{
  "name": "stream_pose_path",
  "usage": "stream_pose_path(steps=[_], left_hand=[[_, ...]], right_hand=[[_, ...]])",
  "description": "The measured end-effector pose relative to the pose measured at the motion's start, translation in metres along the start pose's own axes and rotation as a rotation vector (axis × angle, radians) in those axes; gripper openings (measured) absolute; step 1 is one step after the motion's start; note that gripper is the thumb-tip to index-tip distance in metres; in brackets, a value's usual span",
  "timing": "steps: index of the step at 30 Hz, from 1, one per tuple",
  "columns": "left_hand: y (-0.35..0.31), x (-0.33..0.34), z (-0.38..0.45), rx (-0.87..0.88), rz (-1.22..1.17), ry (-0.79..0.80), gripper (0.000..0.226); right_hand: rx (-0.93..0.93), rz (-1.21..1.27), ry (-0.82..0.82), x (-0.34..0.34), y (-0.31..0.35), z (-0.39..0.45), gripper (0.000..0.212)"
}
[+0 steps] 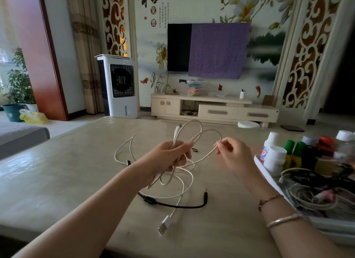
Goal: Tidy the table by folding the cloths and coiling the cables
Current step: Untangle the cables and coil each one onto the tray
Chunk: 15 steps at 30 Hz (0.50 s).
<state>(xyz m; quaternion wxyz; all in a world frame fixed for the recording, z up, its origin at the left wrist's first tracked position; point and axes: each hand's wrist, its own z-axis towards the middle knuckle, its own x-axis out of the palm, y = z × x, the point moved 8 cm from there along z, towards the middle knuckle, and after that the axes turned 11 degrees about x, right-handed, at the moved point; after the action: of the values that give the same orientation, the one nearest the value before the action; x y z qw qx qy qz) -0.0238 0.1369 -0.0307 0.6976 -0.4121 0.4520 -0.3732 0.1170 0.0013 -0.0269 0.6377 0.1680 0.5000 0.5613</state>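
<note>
We see a dim room lit by soft daylight from the left, where the doorway glows pale and washed out. That light lays a broad, milky sheen on the desk [57,171] at its left side, and shadows are faint. The far wall looks soft and slightly smeared. Straight lines bow toward the edges, and the right corner falls into murky, grainy darkness.

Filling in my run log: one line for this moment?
left hand grips white cable loops | right hand pinches strand | black cable on table
</note>
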Motion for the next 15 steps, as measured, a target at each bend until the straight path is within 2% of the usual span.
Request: stream_pose_path(steps=[2, 7, 11, 15], left_hand=[[-0.004, 0.0, 0.001, 0.035, -0.07, -0.023, 0.03], [-0.006, 0.001, 0.002, 0.027, -0.299, -0.074, 0.021], [-0.002, 0.01, 0.005, 0.01, -0.339, -0.064, 0.023], [0.002, 0.016, 0.007, 0.001, -0.337, -0.053, 0.016]], right_hand=[[0.008, 0.1, 0.021, -0.003, 0.001, 0.002, 0.019], [-0.019, 0.532, 0.131, -0.008, 0.019, -0.002, 0.025], [0.056, 0.704, 0.255, 0.001, 0.027, -0.008, 0.025], [0.09, 0.686, 0.345, 0.011, 0.035, -0.016, 0.023]])
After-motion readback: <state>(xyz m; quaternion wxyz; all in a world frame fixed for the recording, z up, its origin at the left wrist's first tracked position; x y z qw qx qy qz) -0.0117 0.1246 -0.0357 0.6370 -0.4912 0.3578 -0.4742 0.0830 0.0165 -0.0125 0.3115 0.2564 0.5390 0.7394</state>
